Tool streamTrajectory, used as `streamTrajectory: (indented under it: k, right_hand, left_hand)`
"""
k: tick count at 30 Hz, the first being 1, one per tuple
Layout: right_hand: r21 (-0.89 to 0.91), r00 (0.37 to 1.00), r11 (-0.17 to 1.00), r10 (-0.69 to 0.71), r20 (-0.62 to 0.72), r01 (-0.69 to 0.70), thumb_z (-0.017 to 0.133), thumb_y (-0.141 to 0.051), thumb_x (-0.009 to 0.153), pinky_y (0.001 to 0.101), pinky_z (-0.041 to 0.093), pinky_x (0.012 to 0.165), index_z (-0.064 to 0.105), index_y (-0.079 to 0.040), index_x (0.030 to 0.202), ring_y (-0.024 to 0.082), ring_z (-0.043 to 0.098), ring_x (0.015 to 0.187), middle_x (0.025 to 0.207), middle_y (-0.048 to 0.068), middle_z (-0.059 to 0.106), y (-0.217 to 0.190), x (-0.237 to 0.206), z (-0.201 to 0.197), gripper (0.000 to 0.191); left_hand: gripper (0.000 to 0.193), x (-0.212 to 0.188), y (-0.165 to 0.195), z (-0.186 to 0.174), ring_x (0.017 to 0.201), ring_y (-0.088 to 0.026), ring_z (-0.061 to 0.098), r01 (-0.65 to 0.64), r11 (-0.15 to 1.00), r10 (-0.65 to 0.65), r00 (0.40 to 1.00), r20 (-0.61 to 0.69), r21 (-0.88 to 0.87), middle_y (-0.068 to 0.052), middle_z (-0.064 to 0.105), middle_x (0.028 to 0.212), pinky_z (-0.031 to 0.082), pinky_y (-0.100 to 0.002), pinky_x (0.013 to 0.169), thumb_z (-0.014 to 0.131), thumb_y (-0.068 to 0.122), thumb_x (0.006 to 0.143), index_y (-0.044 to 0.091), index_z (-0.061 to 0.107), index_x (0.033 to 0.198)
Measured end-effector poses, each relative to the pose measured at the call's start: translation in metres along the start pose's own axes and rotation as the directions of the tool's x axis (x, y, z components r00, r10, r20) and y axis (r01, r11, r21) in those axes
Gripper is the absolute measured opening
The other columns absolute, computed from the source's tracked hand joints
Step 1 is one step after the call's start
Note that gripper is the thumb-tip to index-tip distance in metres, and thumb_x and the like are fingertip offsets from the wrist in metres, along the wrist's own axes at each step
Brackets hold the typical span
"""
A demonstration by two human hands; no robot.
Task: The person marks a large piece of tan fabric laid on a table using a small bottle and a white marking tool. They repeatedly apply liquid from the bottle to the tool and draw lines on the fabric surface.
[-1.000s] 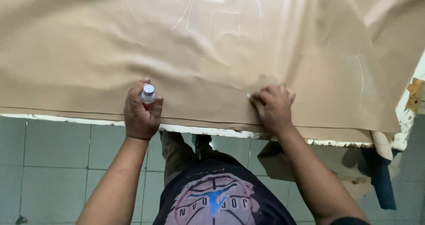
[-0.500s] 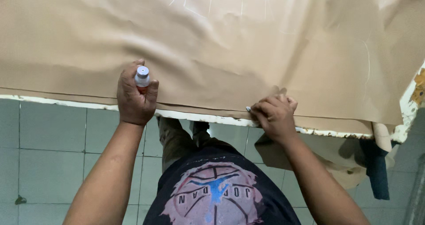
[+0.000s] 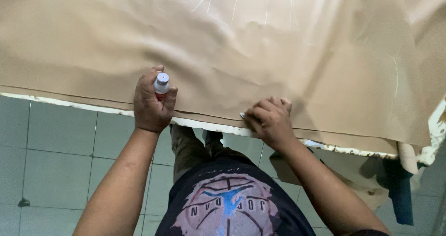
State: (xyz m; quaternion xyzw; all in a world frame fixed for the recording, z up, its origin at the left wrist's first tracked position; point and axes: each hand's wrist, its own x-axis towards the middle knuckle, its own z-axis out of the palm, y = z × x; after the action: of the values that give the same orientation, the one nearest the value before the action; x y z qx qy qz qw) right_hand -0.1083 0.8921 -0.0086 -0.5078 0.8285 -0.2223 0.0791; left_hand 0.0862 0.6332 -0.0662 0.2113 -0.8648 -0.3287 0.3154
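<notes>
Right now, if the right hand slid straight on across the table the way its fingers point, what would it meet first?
Only more tan fabric. The right hand pinches a small white piece at the cloth's near edge; ahead lie folds, then faint chalk lines. Nothing else stands in that line, as far as the picture shows.

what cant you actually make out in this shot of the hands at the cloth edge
- Head view: the small bottle in the left hand; only its pale cap shows, the fingers wrap the body.
- Head view: the small white piece at the right hand; only a tip shows, too small to identify.
- Head view: the table edge; the tan cloth covers the top.
- Head view: the chalk lines run off the top edge.
</notes>
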Motion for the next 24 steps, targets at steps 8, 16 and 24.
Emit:
streamTrajectory:
  k: [8, 16, 24]
  right_hand:
    - [0.048, 0.993, 0.998, 0.046, -0.111, -0.041, 0.079, -0.024, 0.089, 0.0434, 0.031, 0.092, 0.076, -0.016, 0.088, 0.022, 0.059, 0.095, 0.094, -0.001, 0.069, 0.001, 0.016, 0.006, 0.009]
    - [0.021, 0.967, 0.989, 0.145, -0.211, -0.143, 0.08, -0.021, 0.09, 0.0405, 0.03, 0.094, 0.078, -0.015, 0.09, 0.022, 0.057, 0.097, 0.094, -0.001, 0.07, -0.003, 0.039, 0.017, 0.006]
    - [0.067, 0.994, 0.997, -0.017, -0.109, 0.024, 0.079, -0.022, 0.091, 0.0416, 0.031, 0.098, 0.077, -0.014, 0.089, 0.02, 0.058, 0.097, 0.094, 0.001, 0.068, -0.02, 0.056, 0.02, 0.009]
  left_hand:
    - [0.049, 0.002, 0.0, 0.0, 0.124, -0.036, 0.063, 0.0, 1.0, 0.0, 1.0, -0.001, -0.002, -0.015, 0.061, 0.139, 0.053, -0.046, 0.105, 0.063, 0.044, 0.107, 0.01, 0.044, 0.138]
    - [0.048, 0.004, -0.002, -0.003, 0.124, -0.038, 0.062, -0.01, 1.0, 0.01, 1.0, -0.02, 0.011, -0.015, 0.061, 0.139, 0.053, -0.047, 0.105, 0.064, 0.042, 0.107, 0.01, 0.044, 0.137]
    - [0.048, 0.006, 0.0, -0.005, 0.122, -0.038, 0.063, 0.009, 1.0, -0.009, 1.0, -0.017, -0.026, -0.016, 0.061, 0.139, 0.054, -0.047, 0.103, 0.063, 0.043, 0.106, 0.01, 0.045, 0.136]
